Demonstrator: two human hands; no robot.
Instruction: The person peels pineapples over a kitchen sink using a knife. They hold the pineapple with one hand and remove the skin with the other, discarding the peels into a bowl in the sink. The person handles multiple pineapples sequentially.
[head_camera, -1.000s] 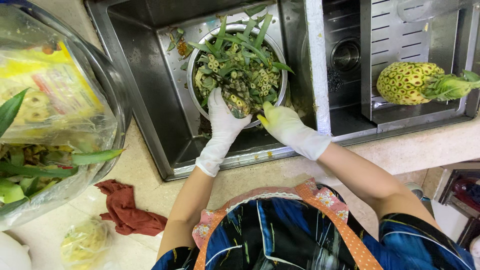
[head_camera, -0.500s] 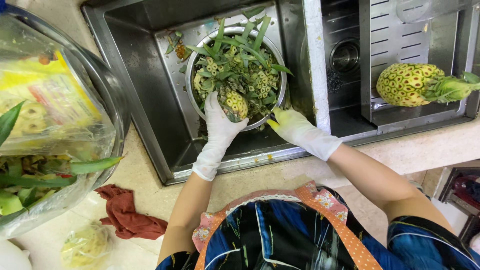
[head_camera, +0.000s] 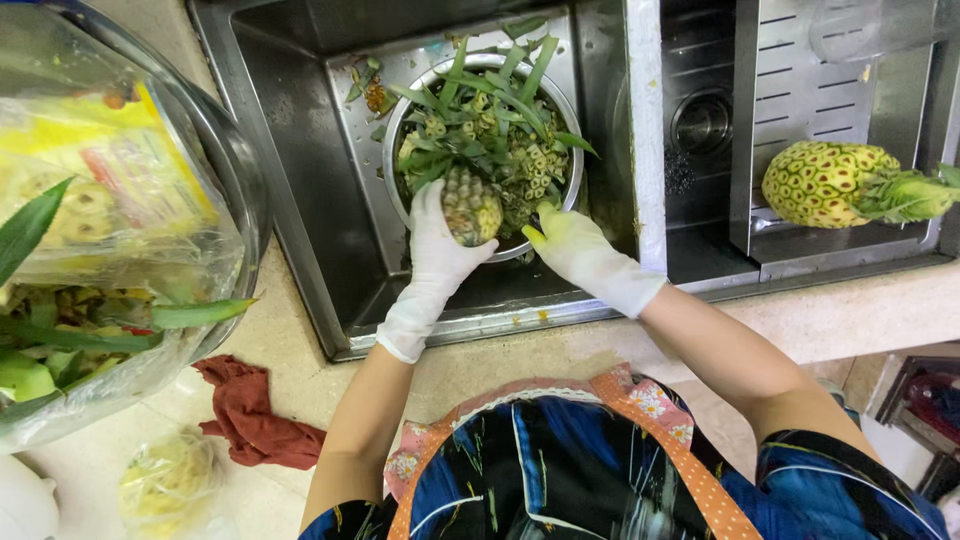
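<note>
Left hand (head_camera: 437, 240) has lifted pineapple (head_camera: 471, 205) upright, crown end up.

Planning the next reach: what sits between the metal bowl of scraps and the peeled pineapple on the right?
In the head view, the sink's steel divider and a drain basin lie between the bowl and the peeled pineapple; nothing else.

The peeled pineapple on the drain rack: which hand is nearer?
Right. The right hand is at the bowl's rim, between it and the peeled pineapple; the left hand is farther.
</note>
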